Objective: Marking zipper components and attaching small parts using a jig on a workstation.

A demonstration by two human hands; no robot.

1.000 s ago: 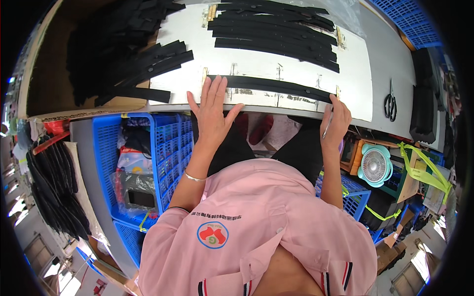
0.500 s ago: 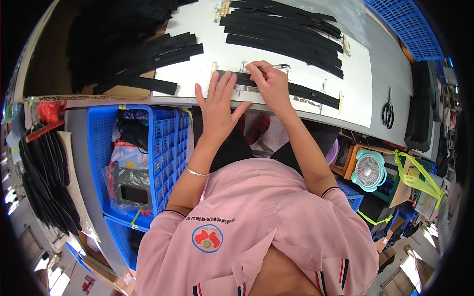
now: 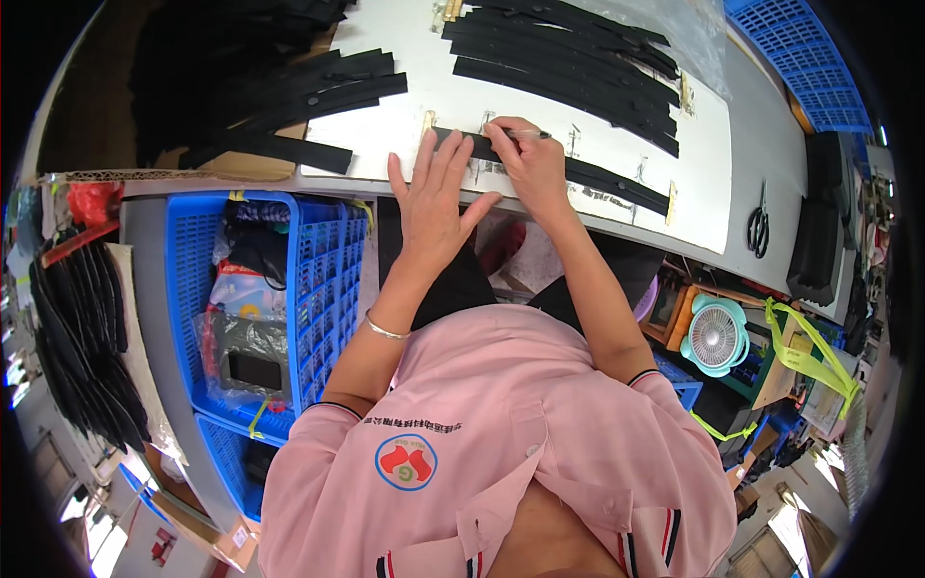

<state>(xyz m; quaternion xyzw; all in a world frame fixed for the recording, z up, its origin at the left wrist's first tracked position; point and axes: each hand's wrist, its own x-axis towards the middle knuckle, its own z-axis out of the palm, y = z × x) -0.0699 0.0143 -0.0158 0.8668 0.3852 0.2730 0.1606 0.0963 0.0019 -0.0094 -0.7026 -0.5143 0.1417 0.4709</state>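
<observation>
A single black fabric strip (image 3: pixel 617 185) lies along the near edge of a white board (image 3: pixel 371 140) that has tape pieces and dark marks on it. My left hand (image 3: pixel 431 207) rests flat with fingers spread, its fingertips on the strip's left end. In my right hand (image 3: pixel 533 175) is a slim pen (image 3: pixel 525 133), pinched between thumb and fingers over the strip, right of my left fingertips. The pen's tip is hidden by my fingers. Farther back on the board lies a row of overlapping black strips (image 3: pixel 568 72).
More black strips (image 3: pixel 337 87) are heaped at the left, over cardboard (image 3: pixel 231 173). Black-handled scissors (image 3: pixel 758 231) lie on the grey table at right. Below the table edge are a blue basket (image 3: pixel 323 289) of packages and a small turquoise fan (image 3: pixel 715 335). Clear plastic (image 3: pixel 674 34) lies at the back.
The view has shifted slightly. Against the board, my right hand sits a little farther left, and the pen's back end has swung lower. My left hand still presses the strip's left end.
</observation>
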